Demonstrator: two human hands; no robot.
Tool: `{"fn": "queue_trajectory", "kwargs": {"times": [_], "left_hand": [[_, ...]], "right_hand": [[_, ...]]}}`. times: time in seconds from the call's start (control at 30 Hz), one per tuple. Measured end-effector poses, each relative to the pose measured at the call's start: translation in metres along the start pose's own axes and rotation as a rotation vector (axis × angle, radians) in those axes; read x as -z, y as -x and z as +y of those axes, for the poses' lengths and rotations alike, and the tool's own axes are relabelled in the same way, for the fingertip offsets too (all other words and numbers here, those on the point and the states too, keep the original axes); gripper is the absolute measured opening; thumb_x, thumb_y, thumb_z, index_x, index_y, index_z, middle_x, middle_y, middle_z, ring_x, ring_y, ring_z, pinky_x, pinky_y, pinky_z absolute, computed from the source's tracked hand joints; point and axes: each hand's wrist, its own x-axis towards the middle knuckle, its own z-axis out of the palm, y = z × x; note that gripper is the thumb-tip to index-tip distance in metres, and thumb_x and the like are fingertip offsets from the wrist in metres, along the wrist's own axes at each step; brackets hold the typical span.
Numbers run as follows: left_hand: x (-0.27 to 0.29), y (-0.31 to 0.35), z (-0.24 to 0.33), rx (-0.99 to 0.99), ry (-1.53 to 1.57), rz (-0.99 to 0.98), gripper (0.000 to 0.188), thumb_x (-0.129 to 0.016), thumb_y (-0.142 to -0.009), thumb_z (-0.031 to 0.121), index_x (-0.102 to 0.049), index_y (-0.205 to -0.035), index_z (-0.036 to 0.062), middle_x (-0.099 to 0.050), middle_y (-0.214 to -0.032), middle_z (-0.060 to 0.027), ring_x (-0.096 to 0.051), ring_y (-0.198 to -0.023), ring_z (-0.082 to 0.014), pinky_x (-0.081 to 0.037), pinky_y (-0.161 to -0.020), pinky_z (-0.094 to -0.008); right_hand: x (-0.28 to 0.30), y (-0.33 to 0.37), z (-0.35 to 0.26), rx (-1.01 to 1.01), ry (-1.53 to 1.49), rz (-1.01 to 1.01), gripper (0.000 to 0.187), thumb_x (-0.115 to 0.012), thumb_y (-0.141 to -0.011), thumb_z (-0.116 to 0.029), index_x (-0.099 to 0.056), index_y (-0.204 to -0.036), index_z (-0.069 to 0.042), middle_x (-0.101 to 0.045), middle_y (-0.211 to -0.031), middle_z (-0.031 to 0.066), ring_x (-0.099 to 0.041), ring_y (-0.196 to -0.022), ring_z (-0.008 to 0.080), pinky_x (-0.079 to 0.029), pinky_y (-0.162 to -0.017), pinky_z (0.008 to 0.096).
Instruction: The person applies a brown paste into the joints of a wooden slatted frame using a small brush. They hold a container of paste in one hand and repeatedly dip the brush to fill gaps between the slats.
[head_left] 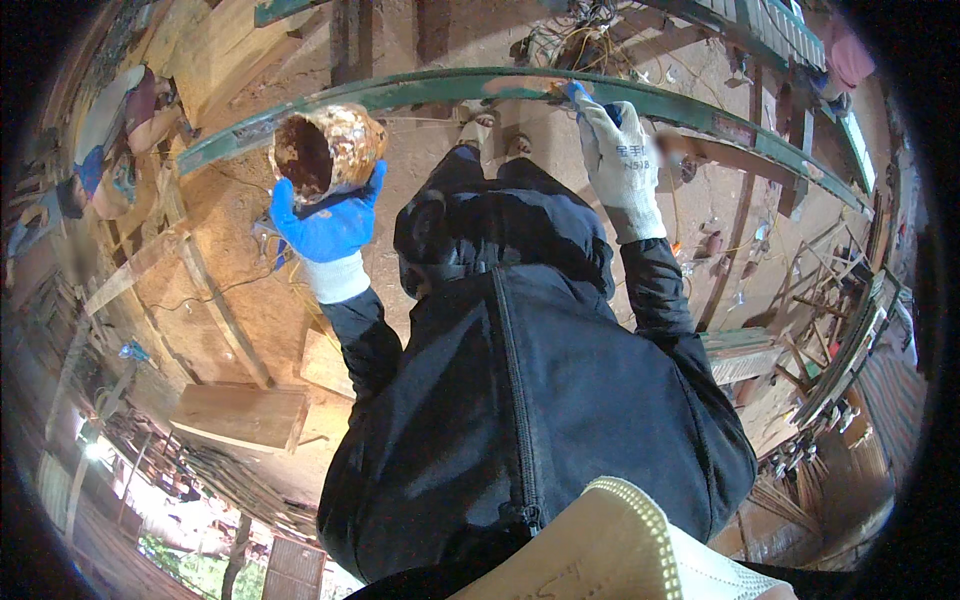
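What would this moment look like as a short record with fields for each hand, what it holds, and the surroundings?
left hand: blue-palmed glove, grip closed around a rusty paint-caked can, its open mouth tipped toward the camera
right hand: white knit glove, raised to the long green beam, fingers at its edge
clothing: dark zipped jacket
ground: bare dirt floor with wooden planks

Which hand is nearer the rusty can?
Left. The left hand in a blue glove holds the rusty can from below; the right hand is apart from it, on the green beam.
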Motion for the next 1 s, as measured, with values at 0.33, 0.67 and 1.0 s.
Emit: {"fn": "queue_trajectory", "kwargs": {"times": [0.33,0.67,1.0], "left_hand": [[-0.078,-0.14,-0.031,0.176,0.096,-0.462,0.055,-0.058,-0.092,0.041,-0.053,-0.139,0.0137,-0.054,-0.142,-0.0092,-0.051,-0.129,-0.0373,-0.039,-0.108,-0.0624],[-0.08,-0.231,-0.116,0.358,-0.097,-0.436,0.058,-0.063,-0.09,0.046,-0.053,-0.138,0.0152,-0.059,-0.136,-0.0093,-0.059,-0.121,-0.0322,-0.05,-0.099,-0.0577],[-0.094,-0.244,-0.117,0.531,-0.024,-0.54,0.054,-0.065,-0.089,0.04,-0.055,-0.136,0.0157,-0.06,-0.134,-0.0091,-0.06,-0.121,-0.0315,-0.051,-0.1,-0.0538]], "right_hand": [[-0.003,0.009,0.004,0.009,0.022,0.007,0.033,-0.065,-0.091,-0.016,-0.067,-0.124,-0.022,-0.06,-0.093,0.0108,-0.065,-0.082,0.0309,-0.052,-0.067,0.0428],[-0.013,0.009,0.006,-0.008,0.034,0.001,0.034,-0.064,-0.091,-0.015,-0.066,-0.124,-0.022,-0.058,-0.09,0.01,-0.063,-0.08,0.0297,-0.052,-0.067,0.0414],[0.015,0.011,-0.014,-0.111,-0.027,0.028,0.033,-0.064,-0.09,-0.01,-0.067,-0.122,-0.017,-0.06,-0.089,0.0101,-0.065,-0.078,0.0288,-0.052,-0.067,0.0388]]}}
